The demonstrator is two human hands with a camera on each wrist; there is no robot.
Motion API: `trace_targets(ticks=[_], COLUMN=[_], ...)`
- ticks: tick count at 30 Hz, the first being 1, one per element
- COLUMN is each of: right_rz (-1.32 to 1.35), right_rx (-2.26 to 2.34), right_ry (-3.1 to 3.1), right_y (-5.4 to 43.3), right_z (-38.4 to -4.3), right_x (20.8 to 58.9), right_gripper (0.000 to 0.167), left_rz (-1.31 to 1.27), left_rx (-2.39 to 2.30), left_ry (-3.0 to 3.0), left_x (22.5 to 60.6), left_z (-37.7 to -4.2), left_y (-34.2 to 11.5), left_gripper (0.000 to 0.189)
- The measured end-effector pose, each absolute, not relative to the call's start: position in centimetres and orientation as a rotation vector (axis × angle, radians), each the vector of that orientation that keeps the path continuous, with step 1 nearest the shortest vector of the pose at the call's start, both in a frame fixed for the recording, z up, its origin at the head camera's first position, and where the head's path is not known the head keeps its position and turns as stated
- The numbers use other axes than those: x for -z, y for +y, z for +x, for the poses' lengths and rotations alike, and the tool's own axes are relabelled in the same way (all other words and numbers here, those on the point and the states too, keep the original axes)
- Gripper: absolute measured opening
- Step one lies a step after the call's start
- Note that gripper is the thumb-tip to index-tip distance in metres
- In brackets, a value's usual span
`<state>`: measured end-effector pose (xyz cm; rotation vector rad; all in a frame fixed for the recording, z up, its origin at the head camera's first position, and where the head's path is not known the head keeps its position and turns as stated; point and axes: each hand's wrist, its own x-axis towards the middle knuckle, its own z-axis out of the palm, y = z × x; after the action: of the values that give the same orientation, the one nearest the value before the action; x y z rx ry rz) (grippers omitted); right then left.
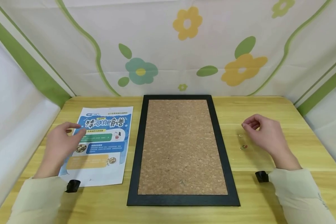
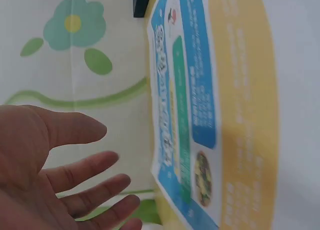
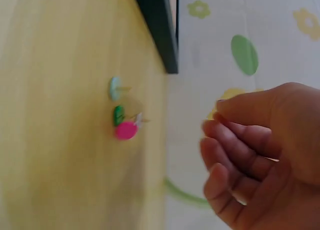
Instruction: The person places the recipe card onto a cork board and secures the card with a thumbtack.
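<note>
My left hand (image 1: 60,141) hovers over the left edge of a printed paper sheet (image 1: 116,174) with blue, green and yellow panels. In the left wrist view its fingers are spread and relaxed, with nothing between them. My right hand (image 1: 264,133) is raised over the right side of the table, fingers loosely curled and thumb tip close to the index finger; no object shows in it. Beneath it lie several thumbtacks: a pink thumbtack (image 3: 126,130), a green thumbtack (image 3: 118,116) and a pale teal thumbtack (image 3: 114,88) among them, some with points up.
A cork board (image 1: 182,149) in a black frame (image 1: 183,200) lies flat in the middle of the wooden table (image 1: 252,196), between the sheet and the thumbtacks. A white flowered curtain (image 1: 162,40) stands behind the table and along both sides.
</note>
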<state>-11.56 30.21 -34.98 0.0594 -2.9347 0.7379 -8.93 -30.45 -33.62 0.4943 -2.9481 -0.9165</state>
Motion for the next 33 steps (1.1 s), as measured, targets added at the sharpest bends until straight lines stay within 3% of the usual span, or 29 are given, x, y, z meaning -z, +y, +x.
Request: trace_targets(ticks=[5,16,24,33], right_rz=[-0.004,-0.071,-0.046,-0.019], right_rx=[-0.812,-0.845,-0.845,-0.789], right_ry=[-3.088,-3.16,-3.18,-3.178], right_y=[31.4,32.4,32.2,32.2], right_z=[-11.8,-11.9,-12.1,-12.4], right_x=[36.4,37.8,37.7,37.6], right_gripper=[0.031,0.046,0.037,0.027], left_rz=[0.685,0.718,0.748,0.844], left_rx=[0.935,0.922,0.939,0.938], left_ry=[-3.033,-3.097,-3.089,-3.098], left_x=[34.2,35.1,35.5,35.4], left_z=[-8.6,-8.6,-8.8,-9.0], left_y=[-31.7,-32.8,-33.1,-32.8], left_gripper=[0.066,0.078,0.086,0.081])
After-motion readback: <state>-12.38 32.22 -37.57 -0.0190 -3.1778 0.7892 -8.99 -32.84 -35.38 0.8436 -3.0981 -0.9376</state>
